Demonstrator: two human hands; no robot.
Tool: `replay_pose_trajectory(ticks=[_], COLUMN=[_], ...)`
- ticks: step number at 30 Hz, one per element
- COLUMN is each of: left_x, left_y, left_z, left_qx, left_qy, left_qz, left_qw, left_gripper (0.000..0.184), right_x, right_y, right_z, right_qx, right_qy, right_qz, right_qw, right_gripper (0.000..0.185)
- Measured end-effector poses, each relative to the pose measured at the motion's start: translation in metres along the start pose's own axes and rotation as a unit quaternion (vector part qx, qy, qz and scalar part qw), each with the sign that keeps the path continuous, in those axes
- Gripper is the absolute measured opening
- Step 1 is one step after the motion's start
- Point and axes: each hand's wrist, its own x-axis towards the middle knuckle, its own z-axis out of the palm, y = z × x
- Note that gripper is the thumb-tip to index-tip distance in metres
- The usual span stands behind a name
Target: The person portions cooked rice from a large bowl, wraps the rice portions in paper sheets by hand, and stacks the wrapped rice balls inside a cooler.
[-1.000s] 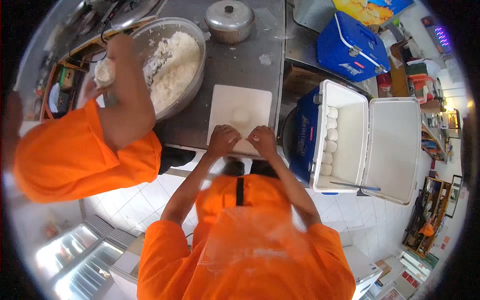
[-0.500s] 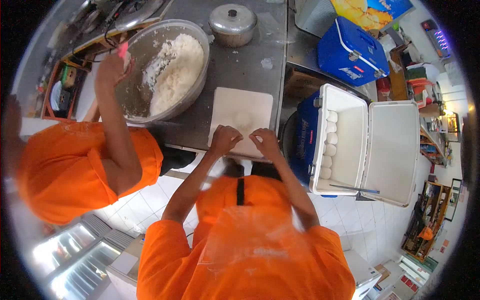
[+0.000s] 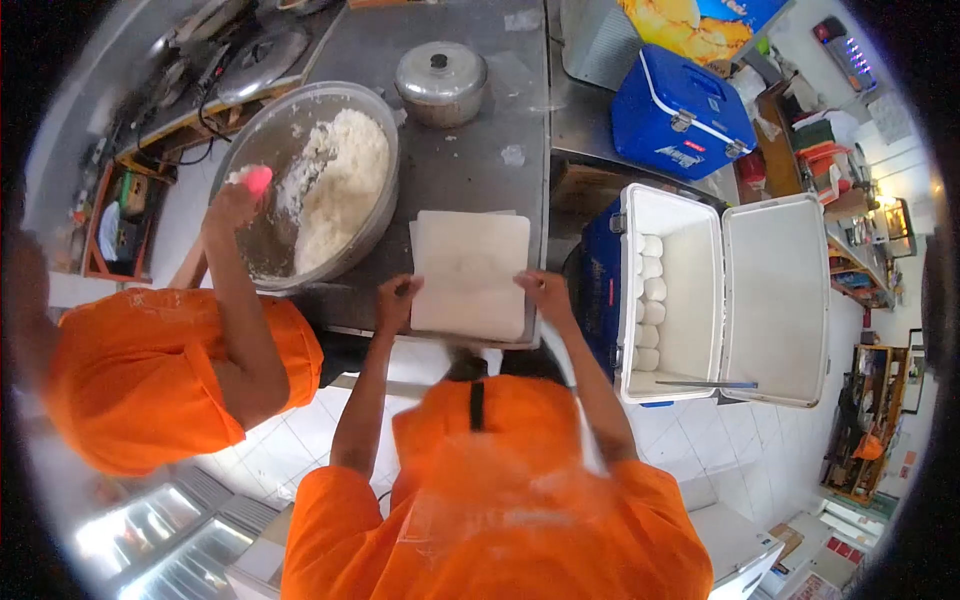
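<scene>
A pale, thin square sheet (image 3: 471,290) lies over another pale sheet at the front edge of the grey metal table (image 3: 480,165). My left hand (image 3: 397,303) pinches its left edge, and my right hand (image 3: 546,294) pinches the right edge. Faintly, a round shape shows near the sheet's middle. Beyond my left hand stands a large bowl (image 3: 385,205) of white rice (image 3: 340,180). Right of my right hand, an open cooler (image 3: 690,300) holds several white rounded pieces (image 3: 650,290) in rows along its left side.
At the left, a co-worker in orange (image 3: 170,370) holds a pink utensil (image 3: 258,180) over the bowl. A lidded metal pot (image 3: 441,85) stands farther back. A closed blue cooler (image 3: 683,110) is at the back right. A dark stick (image 3: 705,384) lies across the open cooler's front rim.
My hands have moved apart to the sheet's two sides. The sheet now covers the round patch seen before. The co-worker's hand has shifted lower at the bowl, and the view has tilted slightly.
</scene>
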Motion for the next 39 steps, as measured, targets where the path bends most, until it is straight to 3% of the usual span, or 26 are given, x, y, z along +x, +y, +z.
replay_pose_trajectory(ticks=[5, 7, 9, 10, 11, 12, 13, 14, 16, 17, 18, 19, 20, 21, 22, 24, 26, 29, 31, 35, 37, 38, 39], left_x=[0.046, 0.048, 0.023, 0.009, -0.006, -0.02, -0.036, -0.045, -0.047, -0.047, -0.047, -0.046, -0.046, -0.045, -0.043, -0.04, -0.035, -0.023, -0.008, 0.011, 0.012, 0.013, 0.012], left_y=[-0.01, 0.002, 0.032, 0.047, 0.053, 0.058, 0.076, 0.079, 0.083, 0.081, 0.077, 0.074, 0.076, 0.081, 0.084, 0.084, 0.085, 0.073, 0.056, 0.084, 0.115, 0.113, 0.107], left_z=[0.019, 0.026, 0.047, 0.054, 0.065, 0.078, 0.086, 0.093, 0.105, 0.107, 0.11, 0.111, 0.11, 0.112, 0.113, 0.114, 0.113, 0.11, 0.106, 0.095, 0.084, 0.085, 0.083], left_qx=[-0.017, 0.201, 0.246, 0.248, 0.234, 0.214, 0.296, 0.295, 0.35, 0.349, 0.353, 0.358, 0.363, 0.359, 0.355, 0.359, 0.363, 0.337, 0.313, 0.28, 0.372, 0.368, 0.402], left_qy=[0.016, -0.016, 0.179, 0.156, 0.108, 0.054, -0.038, -0.041, -0.039, -0.04, -0.037, -0.035, -0.035, -0.038, -0.04, -0.033, -0.026, -0.03, -0.051, 0.027, 0.112, 0.111, 0.082], left_qz=[-0.088, -0.102, 0.011, 0.095, 0.178, 0.257, 0.212, 0.206, 0.178, 0.172, 0.18, 0.19, 0.186, 0.177, 0.169, 0.154, 0.141, 0.122, 0.152, 0.067, 0.129, 0.13, 0.133], left_qw=[0.996, 0.974, 0.953, 0.951, 0.95, 0.941, 0.931, 0.932, 0.919, 0.92, 0.917, 0.914, 0.913, 0.915, 0.918, 0.92, 0.921, 0.933, 0.936, 0.957, 0.912, 0.914, 0.902], left_gripper=[0.029, 0.021, 0.019, 0.025, 0.032, 0.04, 0.055, 0.055, 0.069, 0.069, 0.071, 0.074, 0.074, 0.074, 0.074, 0.071, 0.067, 0.059, 0.054, 0.048, 0.043, 0.043, 0.043], right_x=[0.051, 0.057, 0.049, 0.046, 0.045, 0.043, 0.04, 0.037, 0.046, 0.053, 0.065, 0.077, 0.094, 0.123, 0.149, 0.173, 0.203, 0.19, 0.179, 0.141, 0.1, 0.078, 0.053], right_y=[0.031, 0.038, 0.05, 0.05, 0.049, 0.061, 0.074, 0.112, 0.105, 0.093, 0.064, 0.033, 0.014, 0.04, 0.067, 0.052, 0.059, 0.002, -0.017, -0.035, -0.048, -0.04, -0.027], right_z=[0.014, 0.014, 0.017, 0.01, -0.004, -0.011, -0.018, -0.014, -0.015, -0.01, -0.009, -0.009, -0.009, -0.006, -0.004, 0.002, 0.034, 0.065, 0.072, 0.04, 0.03, 0.031, 0.037], right_qx=[-0.007, -0.044, -0.086, -0.085, -0.095, -0.098, -0.107, 0.053, 0.21, 0.205, 0.24, 0.275, 0.352, 0.156, -0.049, -0.101, -0.227, -0.29, -0.366, -0.323, -0.465, -0.468, -0.446], right_qy=[-0.038, -0.076, 0.044, 0.04, -0.034, -0.071, -0.113, -0.26, -0.391, -0.278, -0.216, -0.152, -0.139, -0.195, -0.24, -0.149, -0.201, -0.243, -0.262, -0.253, -0.251, -0.251, -0.182], right_qz=[0.105, 0.152, 0.055, 0.055, 0.21, 0.288, 0.363, 0.282, 0.185, 0.186, 0.21, 0.228, 0.271, 0.221, 0.159, -0.021, -0.068, -0.062, -0.134, -0.173, -0.283, -0.28, -0.331], right_qw=[0.994, 0.984, 0.994, 0.994, 0.972, 0.95, 0.919, 0.922, 0.877, 0.92, 0.923, 0.922, 0.885, 0.943, 0.956, 0.983, 0.951, 0.924, 0.883, 0.896, 0.801, 0.8, 0.811], right_gripper=[0.028, 0.028, 0.027, 0.027, 0.026, 0.025, 0.025, 0.025, 0.025, 0.024, 0.021, 0.019, 0.016, 0.018, 0.021, 0.026, 0.032, 0.043, 0.038, 0.028, 0.019, 0.019, 0.019])
